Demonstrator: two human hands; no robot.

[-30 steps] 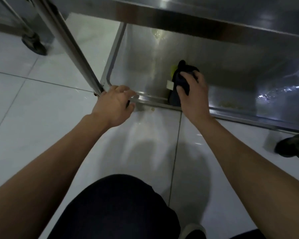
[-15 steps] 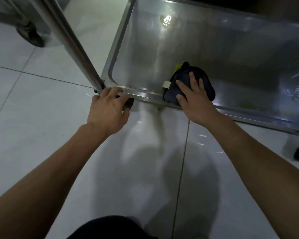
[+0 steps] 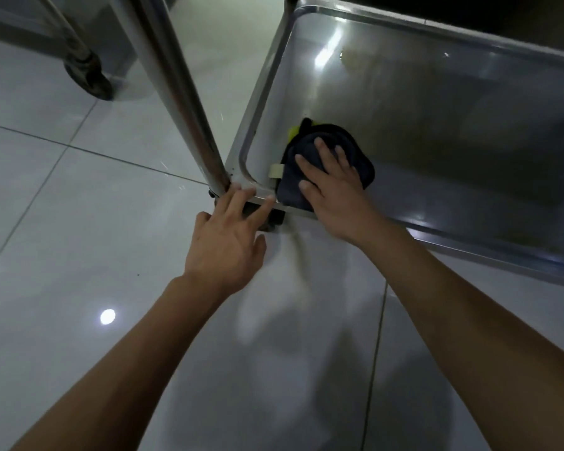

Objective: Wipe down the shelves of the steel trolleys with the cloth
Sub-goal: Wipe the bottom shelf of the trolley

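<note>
**Cloth pressed into the shelf corner**

At the near left corner of the bottom shelf point(image 3: 437, 131), the right hand point(image 3: 334, 187) lies flat, fingers spread, on the dark cloth point(image 3: 360, 157). Outside the rim, the left hand point(image 3: 223, 242) is open, fingertips touching the corner beside the upright post point(image 3: 173, 79). Another trolley's castor point(image 3: 88, 78) stands on the tiled floor point(image 3: 62, 222).

head: 1 view | faces steeply down | close above trolley shelf point(image 3: 437, 131) corner, floor point(image 3: 62, 222)

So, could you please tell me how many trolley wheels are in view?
2: one wheel at top left, one wheel partly hidden under the shelf corner by the left hand. Others may be hidden.
</note>
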